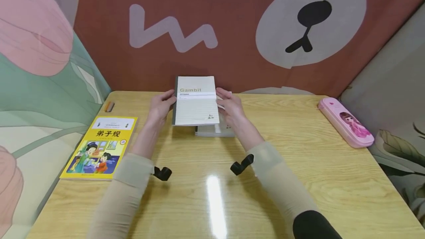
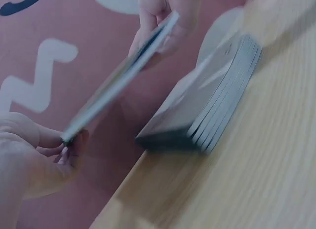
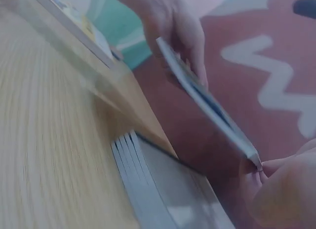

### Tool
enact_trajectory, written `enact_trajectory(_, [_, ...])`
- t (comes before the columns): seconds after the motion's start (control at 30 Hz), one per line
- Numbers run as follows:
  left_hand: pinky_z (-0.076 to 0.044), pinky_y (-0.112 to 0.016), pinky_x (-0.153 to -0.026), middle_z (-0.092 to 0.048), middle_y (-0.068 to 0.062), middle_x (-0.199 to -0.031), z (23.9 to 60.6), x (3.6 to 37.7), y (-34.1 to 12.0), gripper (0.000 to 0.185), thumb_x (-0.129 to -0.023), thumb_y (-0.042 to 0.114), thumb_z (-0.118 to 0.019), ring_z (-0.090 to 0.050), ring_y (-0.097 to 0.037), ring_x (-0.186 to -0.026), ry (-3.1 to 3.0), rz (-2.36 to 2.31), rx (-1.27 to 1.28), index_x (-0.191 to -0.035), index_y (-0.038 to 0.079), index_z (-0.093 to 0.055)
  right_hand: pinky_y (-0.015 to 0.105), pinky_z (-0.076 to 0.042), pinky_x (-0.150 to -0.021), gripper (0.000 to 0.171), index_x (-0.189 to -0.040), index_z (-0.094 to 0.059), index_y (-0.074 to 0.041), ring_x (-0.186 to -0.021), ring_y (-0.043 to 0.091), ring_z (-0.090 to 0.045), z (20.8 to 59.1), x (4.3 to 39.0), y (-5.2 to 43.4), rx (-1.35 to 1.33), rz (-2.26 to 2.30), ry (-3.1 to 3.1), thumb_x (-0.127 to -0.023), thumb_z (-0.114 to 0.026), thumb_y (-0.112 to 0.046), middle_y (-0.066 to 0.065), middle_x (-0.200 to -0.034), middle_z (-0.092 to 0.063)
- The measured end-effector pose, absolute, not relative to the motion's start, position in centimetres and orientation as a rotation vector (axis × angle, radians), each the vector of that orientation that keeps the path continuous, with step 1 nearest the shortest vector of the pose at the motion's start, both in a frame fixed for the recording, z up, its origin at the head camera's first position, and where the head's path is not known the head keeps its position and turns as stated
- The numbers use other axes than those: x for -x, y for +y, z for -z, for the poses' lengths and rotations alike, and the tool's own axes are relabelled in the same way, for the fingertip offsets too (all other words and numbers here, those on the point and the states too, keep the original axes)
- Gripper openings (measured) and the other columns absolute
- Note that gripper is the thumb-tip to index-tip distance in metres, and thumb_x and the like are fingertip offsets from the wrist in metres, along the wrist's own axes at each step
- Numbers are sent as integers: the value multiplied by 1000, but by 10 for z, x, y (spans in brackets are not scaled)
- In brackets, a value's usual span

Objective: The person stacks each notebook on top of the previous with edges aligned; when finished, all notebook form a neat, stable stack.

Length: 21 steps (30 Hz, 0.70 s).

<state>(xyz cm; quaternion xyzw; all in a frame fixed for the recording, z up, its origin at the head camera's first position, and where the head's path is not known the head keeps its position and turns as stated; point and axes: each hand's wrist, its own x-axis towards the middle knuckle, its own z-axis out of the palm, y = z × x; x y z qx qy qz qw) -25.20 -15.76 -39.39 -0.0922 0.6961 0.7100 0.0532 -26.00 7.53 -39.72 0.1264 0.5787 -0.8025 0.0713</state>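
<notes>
Both hands hold a pale notebook (image 1: 196, 108) with "Gambit" on its cover and a dark spine. The left hand (image 1: 160, 106) pinches its spine edge, thumb on top. On the opposite edge, the right hand (image 1: 232, 106) pinches it between thumb and fingers. The notebook is raised and tilted over a stack of similar notebooks (image 1: 216, 132), which it partly hides in the head view. In the left wrist view a gap shows between the held notebook (image 2: 118, 81) and the stack (image 2: 197, 100) on the table. The right wrist view shows the same notebook (image 3: 210, 103) edge-on.
A yellow picture book (image 1: 99, 146) lies at the left of the wooden table (image 1: 186, 202), with a small eraser-like block (image 1: 109, 106) behind it. A pink pencil case (image 1: 346, 122) rests at the right. Behind the table hangs a reddish-brown cartoon backdrop (image 1: 232, 58).
</notes>
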Motion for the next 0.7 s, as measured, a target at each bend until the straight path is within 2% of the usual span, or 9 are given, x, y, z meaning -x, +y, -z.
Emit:
enact_trajectory(0.13, [-43,-36,-122,-42,-14,-163,408,249,-131,50,-108,11,-50,-44,-23,-149,2114,-2169,235,-156,3,-41,26,-54,-88,51,-149,-55,-10,-122,14,-64,408,256,100,-420,2436,1768,-100,-55,6,7,-153,-58])
enact_trajectory(0.23, [-41,-38,-123,-45,-16,-161,417,249,-115,48,-107,14,-51,-44,-25,-150,2144,-2163,228,-153,0,-45,24,-54,-86,51,-149,-54,-9,-117,12,-65,419,254,114,-439,2453,1766,-100,-55,6,8,-153,-57])
enact_trajectory(0.5, [-39,-40,-124,-53,-18,-155,424,249,-90,45,-106,15,-52,-45,-26,-149,2190,-2171,195,-148,-3,-51,27,-55,-97,50,-149,-54,-9,-103,6,-68,441,255,134,-478,2421,1834,-100,-57,5,9,-154,-56])
enact_trajectory(0.7, [-32,-39,-129,-48,-15,-159,426,248,-88,48,-107,18,-51,-38,-24,-154,2203,-2129,170,-150,-1,-48,22,-56,-90,47,-146,-56,-6,-109,9,-68,448,259,139,-456,2416,1924,-100,-58,3,12,-151,-59])
